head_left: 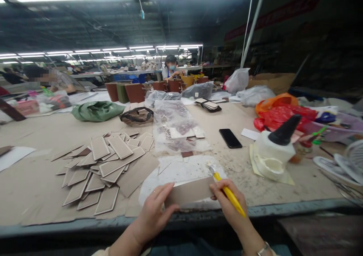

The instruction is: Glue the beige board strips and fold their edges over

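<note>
My left hand (155, 207) grips the left end of a flat grey-brown rectangular panel (193, 191), thumb below and fingers above. At its right end, my right hand (231, 200) pinches the panel's edge and also holds a yellow utility knife (233, 200). The knife's metal tip points away from me, and its handle slants back across the hand. Underneath the panel lies a whitish, stained sheet (153, 172) on the table. A loose pile of similar panels with pale borders (109, 165) is spread to the left of my left hand.
Right of centre are a black phone (230, 138) and a white bottle with a black nozzle (273, 154). A clear plastic bag (181, 125), a green bag (98, 110) and red plastic (286, 114) lie farther back. A masked person (170, 69) sits beyond brown bags (138, 92).
</note>
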Motion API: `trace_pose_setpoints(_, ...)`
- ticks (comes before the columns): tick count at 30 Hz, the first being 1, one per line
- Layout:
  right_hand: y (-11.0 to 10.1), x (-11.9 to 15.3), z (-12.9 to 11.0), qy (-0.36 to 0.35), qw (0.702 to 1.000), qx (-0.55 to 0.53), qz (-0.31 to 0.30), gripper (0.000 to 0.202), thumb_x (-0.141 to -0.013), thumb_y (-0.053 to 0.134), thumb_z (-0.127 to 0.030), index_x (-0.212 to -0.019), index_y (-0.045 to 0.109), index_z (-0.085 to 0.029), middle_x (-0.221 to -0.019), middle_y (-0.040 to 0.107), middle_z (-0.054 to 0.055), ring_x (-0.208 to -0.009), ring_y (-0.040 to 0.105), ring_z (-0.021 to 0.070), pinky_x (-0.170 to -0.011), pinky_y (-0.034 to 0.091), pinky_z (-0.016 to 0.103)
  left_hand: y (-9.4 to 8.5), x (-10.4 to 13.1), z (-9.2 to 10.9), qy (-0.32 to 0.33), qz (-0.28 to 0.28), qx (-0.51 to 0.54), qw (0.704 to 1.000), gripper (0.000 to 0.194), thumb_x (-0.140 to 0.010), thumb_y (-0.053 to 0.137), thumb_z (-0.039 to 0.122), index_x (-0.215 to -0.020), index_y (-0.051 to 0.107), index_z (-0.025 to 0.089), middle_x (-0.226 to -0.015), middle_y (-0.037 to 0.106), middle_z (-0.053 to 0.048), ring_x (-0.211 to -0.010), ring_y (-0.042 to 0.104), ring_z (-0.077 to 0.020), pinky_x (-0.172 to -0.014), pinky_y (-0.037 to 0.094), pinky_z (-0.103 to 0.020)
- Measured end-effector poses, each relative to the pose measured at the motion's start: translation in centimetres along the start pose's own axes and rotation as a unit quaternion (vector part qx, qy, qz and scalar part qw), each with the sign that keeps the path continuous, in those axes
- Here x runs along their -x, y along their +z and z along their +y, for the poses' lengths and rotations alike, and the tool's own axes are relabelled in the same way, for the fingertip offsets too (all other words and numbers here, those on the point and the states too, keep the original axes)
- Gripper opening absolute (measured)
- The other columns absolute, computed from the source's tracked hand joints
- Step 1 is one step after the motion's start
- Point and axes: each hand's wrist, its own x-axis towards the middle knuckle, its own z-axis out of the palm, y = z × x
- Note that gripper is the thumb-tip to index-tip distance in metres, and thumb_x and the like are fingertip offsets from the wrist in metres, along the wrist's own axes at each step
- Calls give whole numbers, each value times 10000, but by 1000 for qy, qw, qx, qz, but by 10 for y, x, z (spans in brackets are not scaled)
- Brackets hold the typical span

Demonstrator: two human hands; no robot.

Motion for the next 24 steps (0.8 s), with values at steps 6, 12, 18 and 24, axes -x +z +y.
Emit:
trace_pose_setpoints(6, -13, -7, 0, 1, 1000, -4, 15, 314, -748, 666, -505, -712, 535, -222, -737, 616, -10, -602, 608, 141, -568, 586, 266, 6, -4, -10, -267, -52, 183, 945, 337, -891, 523, 411, -887, 720, 138, -572, 673, -14, -484, 626, -137, -464, 540, -215)
trace_pose_setpoints(12, -11, -9, -5, 41, 996, -74, 30, 324, -756, 662, -503, -828, 504, -230, -909, 689, 35, -819, 681, 206, -696, 593, 318, -7, -7, -5, -78, 59, 94, 991, 126, -863, 593, 205, -881, 714, 176, -764, 719, -38, -680, 682, -139, -630, 570, -212)
trace_pose_setpoints(18, -9, -11, -6, 91, 994, -55, 0, 376, -769, 607, -568, -893, 459, -245, -1076, 698, 85, -910, 673, 240, -679, 586, 358, -24, -5, -4, 148, 61, -19, 987, 311, -842, 572, 53, -1115, 638, 185, -1021, 702, -94, -949, 666, -168, -807, 572, -265)
trace_pose_setpoints(24, -23, -20, 12, -25, 993, 105, -43, 302, -771, 634, -452, -819, 420, -245, -1066, 708, 102, -963, 663, 230, -881, 500, 395, -16, 0, -7, 162, 0, -7, 987, 207, -839, 579, 67, -1018, 636, 156, -1038, 684, -111, -1086, 607, -220, -918, 535, -358)
